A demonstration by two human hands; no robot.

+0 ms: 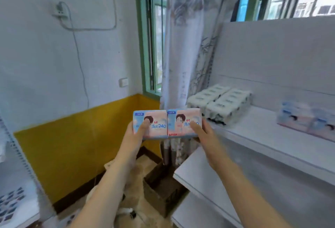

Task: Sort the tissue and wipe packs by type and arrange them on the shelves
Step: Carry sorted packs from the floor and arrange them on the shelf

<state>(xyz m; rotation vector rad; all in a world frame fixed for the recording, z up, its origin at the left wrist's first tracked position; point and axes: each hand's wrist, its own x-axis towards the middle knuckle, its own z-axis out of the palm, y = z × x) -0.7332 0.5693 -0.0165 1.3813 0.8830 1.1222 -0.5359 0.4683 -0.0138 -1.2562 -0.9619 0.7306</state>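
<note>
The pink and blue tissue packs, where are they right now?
In the head view, centre: the pink and blue tissue packs are held in the air between left hand and right hand, left of the shelf.

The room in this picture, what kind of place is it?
Probably a small shop or storeroom: white shelves carry stacked white packs, both hands hold pink-and-blue packs, and a box stands on the floor.

2 bare forearms reached into view from the bottom edge, with no sleeve showing on either as far as the frame ran. The left hand (135,134) and the right hand (202,133) wore no gloves, and no rings, watch or bracelet could be made out at the wrists. The fingers (145,126) looked slender, with short nails; motion blur softened finer detail.
</note>
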